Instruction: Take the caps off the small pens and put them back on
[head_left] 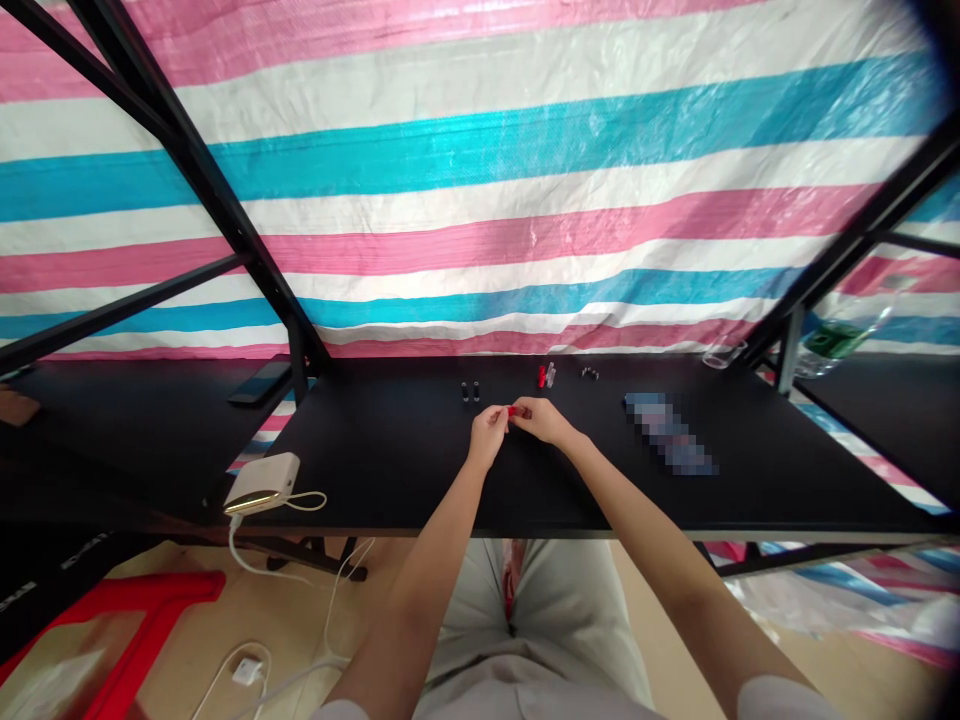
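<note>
A small, bright red piece (513,411), largely covered by fingers so that its full shape cannot be made out, is pinched between the left hand (489,436) and the right hand (541,420).

Tabletop (765,450): box (262,478) at near-left corner. Left hand (489,436) and right hand (543,420) near middle, small piece (513,411) between their fingertips. Two small tubes (476,391) beyond left hand, side by side. Nearer far edge, left to right: pair of parts (541,377), then cluster of bits (595,375); container (725,364) at far-right corner. Obscured item (670,433) right of right hand. Sheet (480,240) behind far edge.
</note>
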